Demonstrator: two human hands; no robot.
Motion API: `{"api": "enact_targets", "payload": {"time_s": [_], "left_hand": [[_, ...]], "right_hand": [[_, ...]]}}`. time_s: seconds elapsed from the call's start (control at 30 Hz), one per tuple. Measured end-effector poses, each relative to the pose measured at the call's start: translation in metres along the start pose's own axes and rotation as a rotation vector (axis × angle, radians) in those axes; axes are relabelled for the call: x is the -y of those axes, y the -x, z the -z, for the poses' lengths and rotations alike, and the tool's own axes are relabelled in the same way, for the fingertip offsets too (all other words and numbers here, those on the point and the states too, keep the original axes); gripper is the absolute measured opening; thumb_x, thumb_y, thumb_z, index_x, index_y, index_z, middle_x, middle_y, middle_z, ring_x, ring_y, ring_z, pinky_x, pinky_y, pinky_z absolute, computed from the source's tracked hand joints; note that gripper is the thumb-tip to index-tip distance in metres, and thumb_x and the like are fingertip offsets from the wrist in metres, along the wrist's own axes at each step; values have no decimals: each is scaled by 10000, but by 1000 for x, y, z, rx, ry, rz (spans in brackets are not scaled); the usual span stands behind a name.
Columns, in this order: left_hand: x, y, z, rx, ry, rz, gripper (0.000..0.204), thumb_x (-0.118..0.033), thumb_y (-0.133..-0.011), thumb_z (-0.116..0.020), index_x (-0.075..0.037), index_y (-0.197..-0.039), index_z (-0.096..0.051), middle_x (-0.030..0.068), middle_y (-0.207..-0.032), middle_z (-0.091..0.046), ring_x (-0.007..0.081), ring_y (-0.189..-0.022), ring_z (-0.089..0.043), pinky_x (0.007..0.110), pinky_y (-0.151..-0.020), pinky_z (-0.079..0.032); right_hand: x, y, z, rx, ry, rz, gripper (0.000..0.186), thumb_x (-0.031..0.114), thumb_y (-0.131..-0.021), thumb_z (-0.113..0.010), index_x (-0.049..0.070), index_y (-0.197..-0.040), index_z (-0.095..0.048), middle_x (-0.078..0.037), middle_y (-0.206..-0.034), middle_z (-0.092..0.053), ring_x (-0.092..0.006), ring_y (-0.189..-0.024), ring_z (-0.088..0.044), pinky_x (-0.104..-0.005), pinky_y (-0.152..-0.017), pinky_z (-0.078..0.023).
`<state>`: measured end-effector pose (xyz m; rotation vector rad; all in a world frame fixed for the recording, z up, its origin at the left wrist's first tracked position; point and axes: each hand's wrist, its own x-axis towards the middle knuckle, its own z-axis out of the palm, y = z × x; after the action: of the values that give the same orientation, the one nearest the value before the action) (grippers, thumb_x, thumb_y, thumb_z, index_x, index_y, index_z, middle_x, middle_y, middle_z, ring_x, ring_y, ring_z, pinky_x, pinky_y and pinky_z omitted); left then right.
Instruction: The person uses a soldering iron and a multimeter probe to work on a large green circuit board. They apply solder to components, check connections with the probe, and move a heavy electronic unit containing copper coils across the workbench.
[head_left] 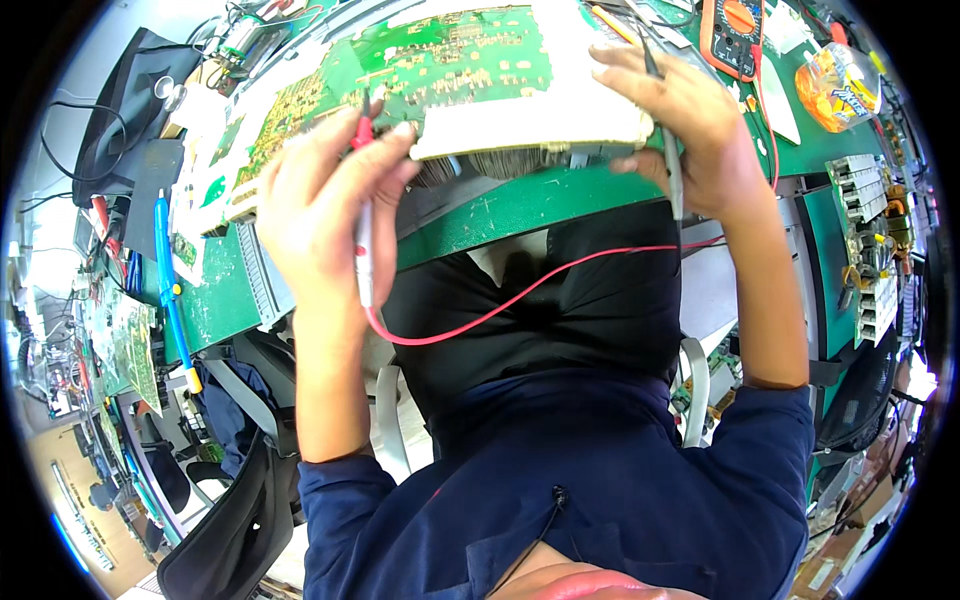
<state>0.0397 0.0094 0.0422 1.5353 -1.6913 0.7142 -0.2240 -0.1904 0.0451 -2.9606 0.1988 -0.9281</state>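
A large green circuit board, partly glaring white, lies in front of me on the bench. My left hand is closed around a multimeter probe with a red collar and a pale handle. The probe's dark tip points at the board, but I cannot tell whether it touches. A red lead runs from its lower end across my lap to the right. At the board's right edge, my right hand is closed on grey pointed tweezers, held upright between the fingers.
An orange multimeter lies at the far right, beside a clear plastic container with orange contents. A blue pen-like tool rests on the green bench at left. Circuit modules stand at right, and a black chair stands lower left.
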Motion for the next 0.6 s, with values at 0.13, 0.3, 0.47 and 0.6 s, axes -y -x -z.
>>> {"api": "enact_targets", "payload": {"time_s": [0.13,0.3,0.47,0.6], "left_hand": [[12,-37,4,-41,75,10,166,-118,-803,-829,-79,-963,-805,123,-949,-762,276,-901,-728,359,-841,-538],[20,-89,1,-14,201,300,223,-194,-991,-685,-30,-1107,-784,101,-1008,-776,152,-896,-707,287,-884,-525],[31,-149,-20,-199,139,-27,202,-139,-953,-664,25,-1027,-755,196,-871,-743,304,-796,-728,355,-755,-549],[60,-173,-43,-97,-79,75,316,-299,-993,-615,-15,-940,-743,230,-851,-708,388,-809,-713,408,-731,-546]], "right_hand": [[-12,-26,13,-29,-121,-57,535,281,-888,-774,18,-1332,-633,-168,-1306,-689,-318,-1188,-671,-389,-1015,-494],[-17,-67,38,3,-421,-412,354,347,-1012,-661,-5,-1023,-694,-60,-748,-635,-130,-697,-596,-304,-644,-473],[-50,-109,36,-193,-294,-367,542,476,-1033,-587,-47,-924,-682,-48,-717,-577,-128,-726,-516,-327,-656,-426],[-81,-134,30,-205,-467,-538,566,513,-1022,-585,-25,-892,-700,-2,-716,-586,-128,-703,-529,-318,-635,-433]]}}
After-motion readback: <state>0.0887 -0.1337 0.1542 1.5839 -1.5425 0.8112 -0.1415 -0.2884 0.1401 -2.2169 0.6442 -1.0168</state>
